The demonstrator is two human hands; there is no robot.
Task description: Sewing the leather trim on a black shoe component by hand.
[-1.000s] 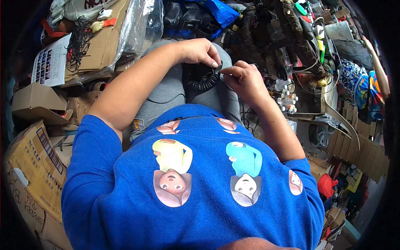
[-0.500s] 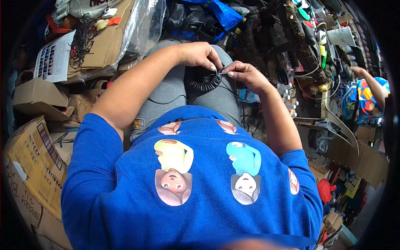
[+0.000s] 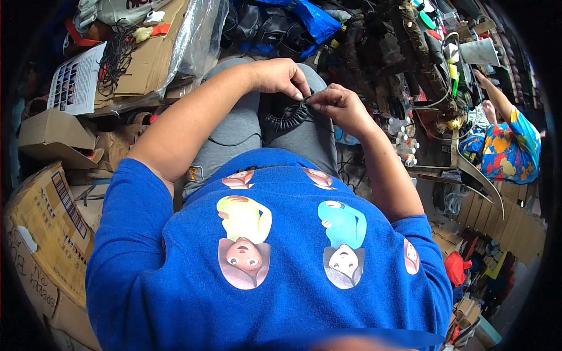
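I am seated in grey trousers and a blue printed shirt. A black coiled cord lies on my lap, attached to a dark object between my knees. My left hand pinches the cord's upper end with its fingertips. My right hand meets it from the right and pinches the same end. A thin black wire trails across my left thigh. What sits at the cord's tip is too small to tell.
Cardboard boxes stack at my left, with a printed sheet and clear plastic wrap beyond. Dark cables and parts pile ahead with blue plastic. Another person in a colourful garment sits at the right.
The view has shifted so my hands sit a little lower and the person at the right has come further into sight. Both hands stay pinched on the cord's end.
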